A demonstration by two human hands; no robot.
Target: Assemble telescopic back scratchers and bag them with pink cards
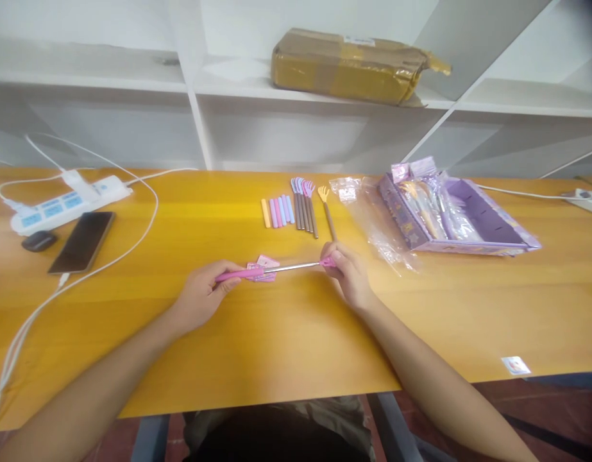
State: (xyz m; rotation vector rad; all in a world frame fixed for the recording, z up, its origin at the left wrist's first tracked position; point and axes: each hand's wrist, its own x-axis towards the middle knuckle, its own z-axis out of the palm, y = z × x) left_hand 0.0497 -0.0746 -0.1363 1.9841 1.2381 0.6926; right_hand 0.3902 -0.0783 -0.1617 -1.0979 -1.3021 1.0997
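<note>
A telescopic back scratcher [290,267] is stretched level between my hands, above the table. My left hand [204,292] is closed round its pink grip, and my right hand [348,273] is closed on its pink claw end. Below the rod lie small pink printed cards [267,261]. Behind them, a row of coloured grip sleeves [279,212] lies beside several metal rods with claw heads [303,205]. One rod with a yellow claw [324,192] lies apart, its near end reaching my right hand.
Clear plastic bags [372,224] lie beside a purple box [492,218] holding wrapped pieces. On the left are a power strip [69,202], a phone [83,242], a black case [38,240] and white cables. A taped parcel [344,64] sits on the shelf. A small card [515,365] lies near the front edge.
</note>
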